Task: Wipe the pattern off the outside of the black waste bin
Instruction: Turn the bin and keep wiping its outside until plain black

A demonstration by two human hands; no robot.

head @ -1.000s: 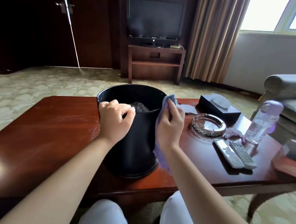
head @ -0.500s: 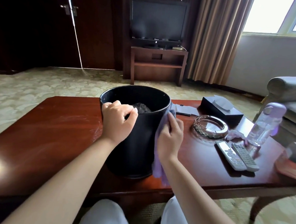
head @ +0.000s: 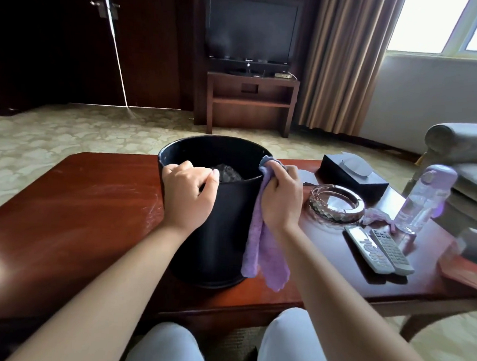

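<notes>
A round black waste bin [head: 223, 229] stands upright on the red-brown wooden table [head: 76, 212], right in front of me. My left hand [head: 187, 195] grips the bin's near rim, fingers curled over the edge. My right hand [head: 281, 195] holds a purple cloth [head: 263, 254] against the bin's right outer wall near the rim. The cloth's loose ends hang down to the bin's base. Something dark and crumpled lies inside the bin. No pattern shows on the wall facing me.
To the right on the table are a glass ashtray [head: 337, 204], two remote controls [head: 378, 250], a black tissue box [head: 353, 176] and a clear bottle with a purple lid [head: 423, 200]. A grey armchair [head: 465, 155] stands at far right. My knees are under the near edge.
My right hand slid the cloth down the bin's right side, then back up to the rim. My left hand kept its grip on the rim.
</notes>
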